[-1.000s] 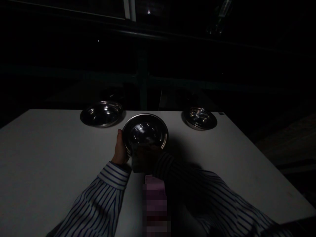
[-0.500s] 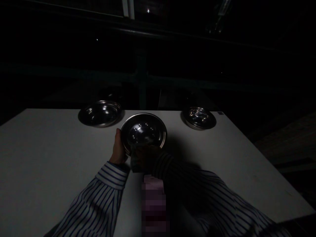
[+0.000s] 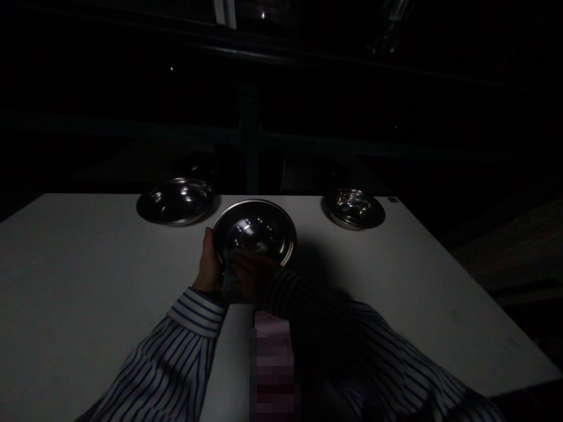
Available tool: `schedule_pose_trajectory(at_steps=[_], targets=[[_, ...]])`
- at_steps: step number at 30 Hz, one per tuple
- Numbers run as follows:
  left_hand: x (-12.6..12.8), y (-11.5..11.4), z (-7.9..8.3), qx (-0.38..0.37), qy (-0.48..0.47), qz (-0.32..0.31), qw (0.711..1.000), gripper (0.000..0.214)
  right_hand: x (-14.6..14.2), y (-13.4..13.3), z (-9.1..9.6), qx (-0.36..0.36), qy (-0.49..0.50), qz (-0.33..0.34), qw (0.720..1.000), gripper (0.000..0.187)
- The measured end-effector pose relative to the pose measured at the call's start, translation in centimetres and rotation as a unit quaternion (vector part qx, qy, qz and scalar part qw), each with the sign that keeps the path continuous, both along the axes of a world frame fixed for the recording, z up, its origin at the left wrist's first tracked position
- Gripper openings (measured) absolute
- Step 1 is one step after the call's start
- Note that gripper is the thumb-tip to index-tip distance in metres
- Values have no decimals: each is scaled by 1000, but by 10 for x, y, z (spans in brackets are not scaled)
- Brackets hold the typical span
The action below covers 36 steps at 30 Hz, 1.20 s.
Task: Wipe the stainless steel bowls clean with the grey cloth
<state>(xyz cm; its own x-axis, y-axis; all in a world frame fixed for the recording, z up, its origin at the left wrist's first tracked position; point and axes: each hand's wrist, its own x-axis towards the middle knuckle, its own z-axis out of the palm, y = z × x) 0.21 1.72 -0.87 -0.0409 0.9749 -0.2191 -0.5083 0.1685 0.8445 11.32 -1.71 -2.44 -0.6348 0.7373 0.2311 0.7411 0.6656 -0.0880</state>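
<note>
A shiny metal bowl [image 3: 257, 225] is held tilted over the table, its hollow side facing me. My left hand [image 3: 208, 264] grips its left rim, thumb along the outside and the other fingers hidden behind. In shadow at the bowl's lower rim, my right hand [image 3: 253, 275] is closed on a dark greyish cloth [image 3: 229, 284], which presses against the inside of the bowl near the lower left. The right fingers are only dimly visible.
On the white table [image 3: 109, 281], a wide metal bowl [image 3: 176, 202] stands at the far left edge and a smaller metal bowl [image 3: 355, 208] at the far right. A pink item [image 3: 272, 325], partly pixelated, is below my hands. Beyond the table it is dark.
My right hand with the cloth has shifted slightly left along the lower rim of the bowl. My left hand keeps its hold, and the bowl stays nearly in place.
</note>
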Motion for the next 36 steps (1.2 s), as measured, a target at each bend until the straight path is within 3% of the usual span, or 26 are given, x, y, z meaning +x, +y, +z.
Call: schedule_pose_trajectory(at_steps=[4,8,13,17,22,26,29,36], targets=[[1,0,1,26,-12,-5,1000,55,27,-5,10,-33,-55,5,998,39],[3,-1,3,17,-11,-18,1000,57,53,-8,14,-20,-92,17,995,34],[2,0,2,2,-25,-26,999,56,20,0,9,-14,-64,43,997,36],[-2,1,1,-38,-51,-57,996,61,-11,5,1,15,21,33,999,50],[-4,1,-3,8,-44,-25,999,53,-4,-3,-4,22,34,3,999,39],[-4,0,-3,24,-39,1,999,51,23,-13,9,-9,-38,-2,999,33],[-3,0,0,28,-55,-8,998,51,40,-19,24,36,-65,-3,997,32],[-4,0,3,82,-98,18,992,47,51,-26,41,90,10,-51,995,26]])
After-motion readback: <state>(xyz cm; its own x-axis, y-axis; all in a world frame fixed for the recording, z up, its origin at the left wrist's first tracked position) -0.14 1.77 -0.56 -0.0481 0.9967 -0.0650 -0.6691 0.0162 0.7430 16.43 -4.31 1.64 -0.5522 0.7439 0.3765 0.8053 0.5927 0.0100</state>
